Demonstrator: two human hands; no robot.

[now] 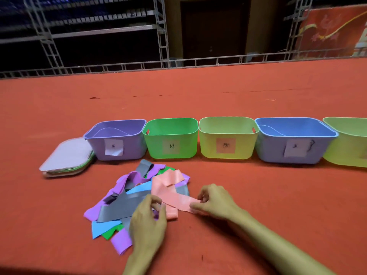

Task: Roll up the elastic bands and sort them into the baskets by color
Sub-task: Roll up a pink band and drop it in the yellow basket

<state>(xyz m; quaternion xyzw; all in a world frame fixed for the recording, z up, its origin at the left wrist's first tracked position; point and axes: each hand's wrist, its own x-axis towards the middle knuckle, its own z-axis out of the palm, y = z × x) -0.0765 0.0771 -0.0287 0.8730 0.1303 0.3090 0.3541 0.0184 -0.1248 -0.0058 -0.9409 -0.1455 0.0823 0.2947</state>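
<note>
- The pink band [168, 187] lies on top of the pile of bands [127, 203]. Its long axis runs from the far side of the pile down toward the near right, and its near end sits between the two hands.
- The right hand [214, 201] is at that near end, with its fingers [200, 197] and thumb closed in a pinch on the pink edge.
- The left hand [149, 217] is just beside the band's near-left corner, over the pile. Its fingers are curled with the thumb close to the pink. I cannot tell whether they grip the pink, a band beneath it, or nothing.
- Judgement: rolling would start from this near end and travel up the band's length away from the person. The right hand is the better placed to begin.
- Baskets, in a row across the far side of the red carpet [258, 195]: five in view.
  - One purple basket [103, 147].
  - One green basket [153, 145].
  - One yellow-green basket [208, 145].
  - One blue basket [268, 149].
  - One more yellow-green basket [347, 147], cut off by the right edge.
- Four baskets show paper labels, too blurred to read.
- Bands: one pink. The grey, purple, blue and green ones overlap too much for a sure count.
- One stack of lids [67, 155] lies touching the purple basket's left side.
</note>
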